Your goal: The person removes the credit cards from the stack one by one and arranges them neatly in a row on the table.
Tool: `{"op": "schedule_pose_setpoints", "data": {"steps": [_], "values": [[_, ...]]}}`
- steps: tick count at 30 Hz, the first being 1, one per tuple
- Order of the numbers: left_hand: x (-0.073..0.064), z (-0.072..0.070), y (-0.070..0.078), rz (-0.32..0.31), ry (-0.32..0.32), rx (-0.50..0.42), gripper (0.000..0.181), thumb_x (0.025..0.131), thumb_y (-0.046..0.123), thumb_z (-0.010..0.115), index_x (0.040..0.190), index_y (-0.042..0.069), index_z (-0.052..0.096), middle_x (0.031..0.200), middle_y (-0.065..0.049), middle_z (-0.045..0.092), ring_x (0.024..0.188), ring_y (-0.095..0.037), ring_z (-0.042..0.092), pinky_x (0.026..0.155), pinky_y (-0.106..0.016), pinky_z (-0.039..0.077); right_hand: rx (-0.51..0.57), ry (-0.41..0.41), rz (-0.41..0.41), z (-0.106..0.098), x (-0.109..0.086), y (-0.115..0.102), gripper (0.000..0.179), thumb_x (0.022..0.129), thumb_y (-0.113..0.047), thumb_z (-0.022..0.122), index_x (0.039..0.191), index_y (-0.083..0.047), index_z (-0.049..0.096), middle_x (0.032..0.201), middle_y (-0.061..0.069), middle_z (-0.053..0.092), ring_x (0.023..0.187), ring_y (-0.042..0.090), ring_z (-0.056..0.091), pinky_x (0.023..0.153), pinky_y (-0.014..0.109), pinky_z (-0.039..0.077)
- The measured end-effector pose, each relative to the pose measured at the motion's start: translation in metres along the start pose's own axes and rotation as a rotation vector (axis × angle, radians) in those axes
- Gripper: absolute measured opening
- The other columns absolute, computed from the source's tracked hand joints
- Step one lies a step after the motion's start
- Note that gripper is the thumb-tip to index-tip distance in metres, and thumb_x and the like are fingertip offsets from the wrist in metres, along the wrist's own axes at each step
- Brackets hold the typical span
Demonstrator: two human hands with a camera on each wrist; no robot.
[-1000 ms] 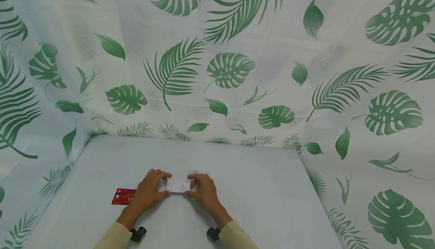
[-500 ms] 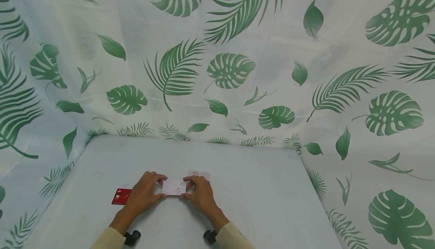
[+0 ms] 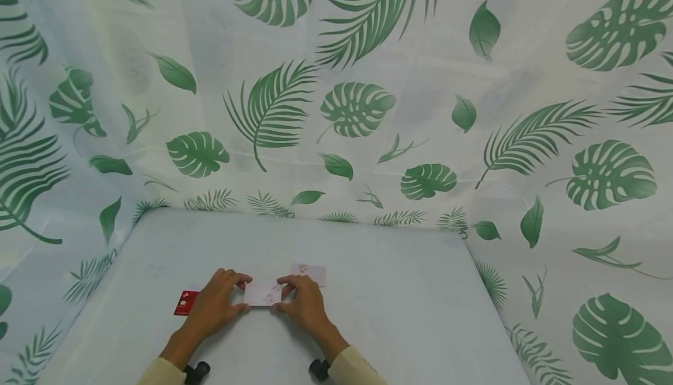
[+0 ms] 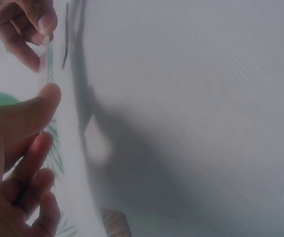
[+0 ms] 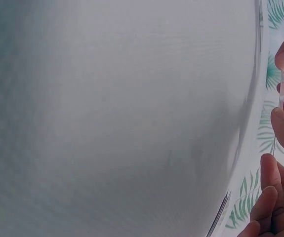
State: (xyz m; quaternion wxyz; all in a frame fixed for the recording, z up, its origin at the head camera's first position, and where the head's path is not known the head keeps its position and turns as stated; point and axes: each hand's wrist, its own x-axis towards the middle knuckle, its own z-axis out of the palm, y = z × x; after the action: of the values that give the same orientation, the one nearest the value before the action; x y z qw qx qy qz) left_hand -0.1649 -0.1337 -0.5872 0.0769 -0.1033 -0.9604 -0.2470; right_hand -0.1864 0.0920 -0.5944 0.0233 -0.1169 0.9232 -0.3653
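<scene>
Between the left hand (image 3: 211, 303) and right hand (image 3: 304, 308), a pale patterned card (image 3: 262, 294) is pinched, thumb and fingers at its left and right edges; a red card (image 3: 185, 303) lies left, another card (image 3: 314, 273) far right

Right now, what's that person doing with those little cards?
A person is holding a pale pink-patterned card above the white table, pinching one end with the left hand and the other with the right hand. Another pale card lies on the table just beyond the right hand. A red card lies to the left, partly hidden by the left hand.
</scene>
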Motion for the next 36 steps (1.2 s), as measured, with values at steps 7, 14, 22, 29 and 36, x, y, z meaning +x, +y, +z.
{"op": "schedule_pose_setpoints", "data": {"steps": [7,14,22,29,36], "values": [[-0.004,-0.003,-0.003,-0.016,-0.027,0.003,0.059,0.066,0.030,0.093,0.118,0.022,0.067,0.095,0.010,0.062,0.095,-0.013,0.048,0.087,-0.037,0.051,0.006,-0.007,-0.015,0.004,-0.001,-0.003,0.053,0.068,-0.023,0.092,0.118,-0.025,0.072,0.083,-0.013,0.066,0.072,0.002,0.045,0.067,0.020,0.037],[-0.006,-0.006,-0.006,-0.012,-0.028,0.014,0.058,0.065,0.029,0.094,0.116,0.021,0.068,0.093,0.010,0.062,0.093,-0.012,0.048,0.084,-0.035,0.049,0.010,-0.017,-0.025,0.007,-0.003,-0.007,0.053,0.068,-0.022,0.092,0.117,-0.023,0.073,0.081,-0.013,0.066,0.073,0.002,0.045,0.069,0.021,0.037],[-0.013,-0.007,-0.010,-0.030,-0.043,0.017,0.058,0.064,0.030,0.094,0.116,0.022,0.068,0.093,0.011,0.060,0.094,-0.012,0.047,0.081,-0.034,0.047,0.018,-0.041,-0.011,0.010,-0.006,-0.012,0.051,0.068,-0.018,0.091,0.116,-0.023,0.074,0.080,-0.013,0.067,0.072,0.002,0.045,0.067,0.021,0.036],[-0.016,-0.009,-0.013,-0.055,-0.082,0.016,0.056,0.066,0.029,0.093,0.116,0.021,0.068,0.091,0.012,0.058,0.094,-0.012,0.046,0.083,-0.036,0.047,-0.016,-0.053,-0.023,0.016,-0.006,-0.015,0.052,0.068,-0.019,0.092,0.116,-0.024,0.073,0.080,-0.015,0.067,0.076,0.002,0.047,0.074,0.022,0.037],[-0.021,-0.014,-0.017,-0.076,-0.090,0.000,0.055,0.066,0.027,0.093,0.115,0.021,0.068,0.088,0.012,0.056,0.091,-0.011,0.044,0.078,-0.031,0.044,-0.037,-0.065,-0.039,0.021,-0.008,-0.018,0.052,0.067,-0.020,0.092,0.116,-0.023,0.073,0.078,-0.016,0.067,0.082,0.003,0.051,0.084,0.028,0.043]]}}
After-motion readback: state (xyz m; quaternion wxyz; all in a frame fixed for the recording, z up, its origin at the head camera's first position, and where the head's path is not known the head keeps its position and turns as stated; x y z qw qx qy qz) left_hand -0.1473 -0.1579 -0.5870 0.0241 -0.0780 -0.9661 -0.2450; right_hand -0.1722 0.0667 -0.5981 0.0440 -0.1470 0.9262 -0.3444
